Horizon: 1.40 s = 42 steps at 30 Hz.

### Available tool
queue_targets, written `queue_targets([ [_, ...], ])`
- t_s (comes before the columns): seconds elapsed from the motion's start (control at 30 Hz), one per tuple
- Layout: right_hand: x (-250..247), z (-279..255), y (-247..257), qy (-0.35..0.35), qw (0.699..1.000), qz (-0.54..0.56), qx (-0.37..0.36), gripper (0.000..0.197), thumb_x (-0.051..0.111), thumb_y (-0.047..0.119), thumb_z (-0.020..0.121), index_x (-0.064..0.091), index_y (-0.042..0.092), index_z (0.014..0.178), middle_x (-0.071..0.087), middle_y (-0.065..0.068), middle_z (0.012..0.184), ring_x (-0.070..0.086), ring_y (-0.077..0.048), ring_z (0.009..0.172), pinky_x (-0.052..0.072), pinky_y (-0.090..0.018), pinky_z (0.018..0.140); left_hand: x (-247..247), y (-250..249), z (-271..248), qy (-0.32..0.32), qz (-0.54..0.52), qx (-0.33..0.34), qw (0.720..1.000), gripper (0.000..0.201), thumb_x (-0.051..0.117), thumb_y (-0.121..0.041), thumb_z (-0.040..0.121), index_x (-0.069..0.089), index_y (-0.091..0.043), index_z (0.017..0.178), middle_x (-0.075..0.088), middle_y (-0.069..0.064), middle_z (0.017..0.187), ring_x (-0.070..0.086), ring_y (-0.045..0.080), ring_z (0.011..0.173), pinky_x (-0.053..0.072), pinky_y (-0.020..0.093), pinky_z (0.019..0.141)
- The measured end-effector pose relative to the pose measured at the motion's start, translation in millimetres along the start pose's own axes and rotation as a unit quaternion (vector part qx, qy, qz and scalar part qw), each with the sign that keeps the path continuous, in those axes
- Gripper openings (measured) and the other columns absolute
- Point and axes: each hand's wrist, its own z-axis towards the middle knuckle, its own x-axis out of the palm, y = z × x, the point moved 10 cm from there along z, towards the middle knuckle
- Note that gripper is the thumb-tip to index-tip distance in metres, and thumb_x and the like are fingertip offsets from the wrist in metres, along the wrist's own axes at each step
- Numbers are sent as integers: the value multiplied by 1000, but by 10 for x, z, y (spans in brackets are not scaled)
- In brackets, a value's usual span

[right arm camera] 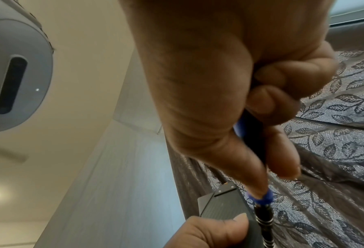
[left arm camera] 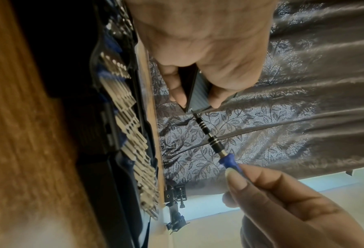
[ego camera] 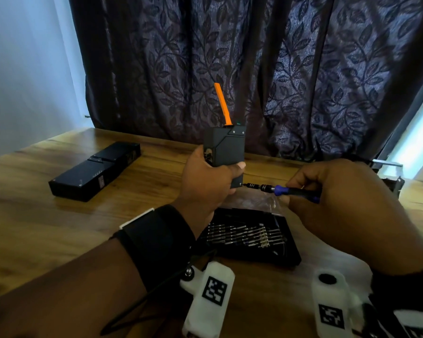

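My left hand (ego camera: 205,184) gripped the black module (ego camera: 226,148) upright, the counter (ego camera: 59,228) below it. My right hand (ego camera: 340,203) pinched the screwdriver (ego camera: 286,190), long axis horizontal, right of the module (tip at its lower corner).

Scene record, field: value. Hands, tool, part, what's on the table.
left hand: grips black box, upright
right hand: holds blue-handled screwdriver, roughly horizontal
tool tip: at the box's lower right corner
box top: orange strip sticks up
bit case: open, on table, below the hands
spares: two black units lying flat, left side
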Motion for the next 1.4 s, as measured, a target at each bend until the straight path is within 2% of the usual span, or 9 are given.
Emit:
queue_targets([
  [0.3, 118, 30, -63, 36, 999, -34, 5, 52, 54, 49, 97, 54, 21, 53, 52, 11, 45, 55, 1, 55, 24, -22, 45, -8, 14, -7, -7, 3, -7, 1000, 38, 83, -11, 85, 61, -31, 109, 75, -5, 103, 76, 17, 86, 61, 29, 57],
  [0.4, 149, 26, -32, 54, 998, -30, -3, 40, 61, 52, 92, 61, 26, 62, 56, 9, 52, 54, -5, 51, 33, -24, 49, -2, 18, -4, -8, 3, -7, 1000, 39, 83, -11, 85, 61, -29, 112, 75, -5, 103, 75, 17, 86, 62, 30, 58],
  [0.53, 99, 14, -12, 47, 999, -9, 8, 23, 82, 40, 78, 60, 36, 78, 62, 15, 81, 53, 1, 70, 38, -20, 58, 40, 27, -16, 8, 3, 0, 1000, 37, 82, -9, 86, 61, -33, 104, 75, -8, 97, 74, 14, 82, 61, 28, 56],
  [0.7, 70, 25, -41, 31, 999, -16, 12, 23, 78, 41, 84, 64, 31, 69, 63, 13, 65, 55, 1, 62, 34, -19, 54, 60, 50, -30, 16, -2, 3, 1000, 36, 82, -8, 86, 61, -35, 99, 74, -10, 91, 74, 11, 78, 62, 29, 57],
  [0.87, 95, 49, -74, 25, 999, -29, 3, 52, 56, 48, 96, 54, 22, 51, 49, 4, 44, 51, -8, 46, 25, -23, 46, 9, -22, -26, -9, -5, 16, 1000, 38, 84, -11, 85, 62, -35, 104, 75, -7, 99, 75, 14, 83, 61, 30, 58],
  [1.03, 54, 35, -13, 21, 1000, 4, -8, 22, 64, 55, 81, 62, 35, 74, 63, 12, 62, 56, -1, 55, 35, -22, 53, 35, -78, -33, 1, -13, 28, 1000, 37, 82, -6, 86, 61, -34, 99, 73, -9, 94, 72, 10, 76, 62, 29, 57],
  [1.17, 34, 26, -38, 11, 1000, 8, -5, 23, 85, 36, 75, 62, 34, 73, 61, 15, 67, 56, 1, 55, 33, -19, 52, 30, -48, -32, 0, -7, 28, 1000, 37, 83, -8, 85, 62, -34, 99, 74, -8, 95, 74, 15, 81, 64, 34, 61],
  [1.27, 26, 43, -74, -7, 1000, 19, -5, 23, 82, 41, 79, 65, 32, 65, 64, 15, 61, 59, 9, 68, 34, -20, 53, 29, -40, -30, -4, -1, 26, 1000, 37, 83, -9, 85, 62, -35, 101, 75, -6, 98, 75, 19, 85, 64, 35, 62],
  [1.4, 81, 76, -112, 3, 1000, 17, -8, 37, 65, 48, 90, 65, 29, 59, 65, 17, 57, 61, 1, 57, 37, -20, 51, 16, -67, -30, -8, -8, 28, 1000, 37, 83, -9, 85, 61, -35, 100, 75, -8, 97, 74, 15, 83, 64, 33, 62],
])
